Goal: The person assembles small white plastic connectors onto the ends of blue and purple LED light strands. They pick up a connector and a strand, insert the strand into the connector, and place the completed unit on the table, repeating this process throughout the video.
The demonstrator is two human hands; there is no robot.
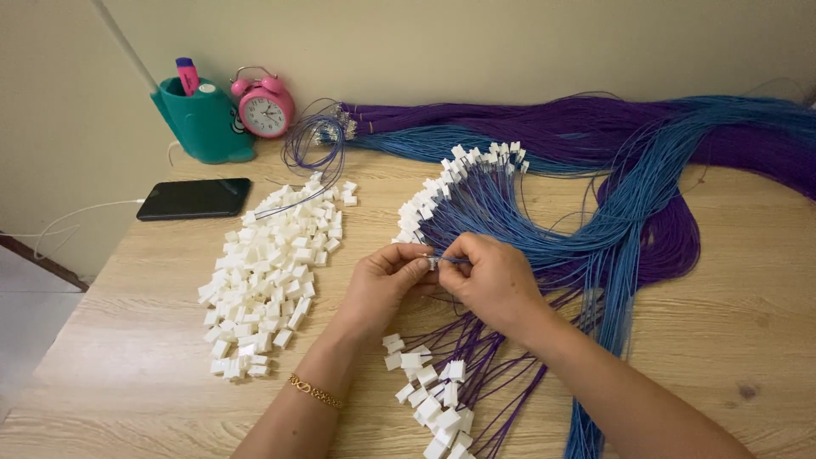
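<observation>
My left hand [384, 280] and my right hand [491, 279] meet at the middle of the wooden table [748, 323]. Between their fingertips sits a small white plastic connector [433, 263] with a blue wire [455, 259] going into it. My left fingers pinch the connector; my right fingers pinch the wire end. A fan of blue wires with white connectors [459, 183] lies just beyond my hands. Purple wires with white connectors [438, 395] lie below my wrists.
A pile of loose white connectors [268, 272] covers the table's left part. A black phone [194, 198], a teal pen holder [202, 123] and a pink alarm clock [264, 106] stand at the back left. Long purple and blue wire bundles [646, 127] run along the back right.
</observation>
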